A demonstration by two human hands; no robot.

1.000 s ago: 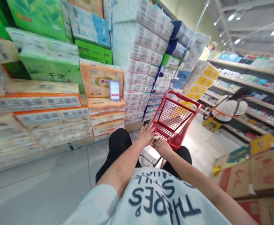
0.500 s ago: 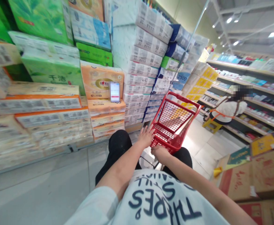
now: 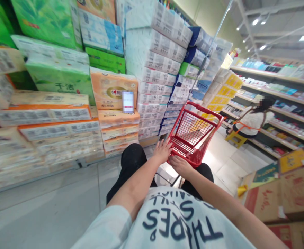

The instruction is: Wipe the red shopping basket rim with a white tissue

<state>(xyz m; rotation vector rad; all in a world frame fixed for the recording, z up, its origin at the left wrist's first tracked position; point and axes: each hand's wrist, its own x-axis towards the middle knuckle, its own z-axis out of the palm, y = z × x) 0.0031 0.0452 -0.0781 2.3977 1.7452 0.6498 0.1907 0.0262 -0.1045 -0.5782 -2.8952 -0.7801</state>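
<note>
A red wire shopping cart point(image 3: 193, 127) stands just in front of me in a store aisle, and its basket looks empty. My left hand point(image 3: 162, 151) lies on the cart's near left corner with its fingers spread out. My right hand point(image 3: 181, 166) sits on the near rim beside it, fingers curled over the edge. Both forearms reach down from my white printed shirt, above my black trousers.
Tall stacks of tissue and paper packs point(image 3: 110, 88) line the left side, close to the cart. Cardboard boxes point(image 3: 284, 186) are piled at the right. A person in a white top point(image 3: 253, 119) crouches by the right-hand shelves next to a yellow stool point(image 3: 236, 138). Pale floor tiles run ahead.
A small white thing between my hands a second ago is no longer in sight. My right hand dipped below the cart's rim and has come back onto it. The cart has barely moved.
</note>
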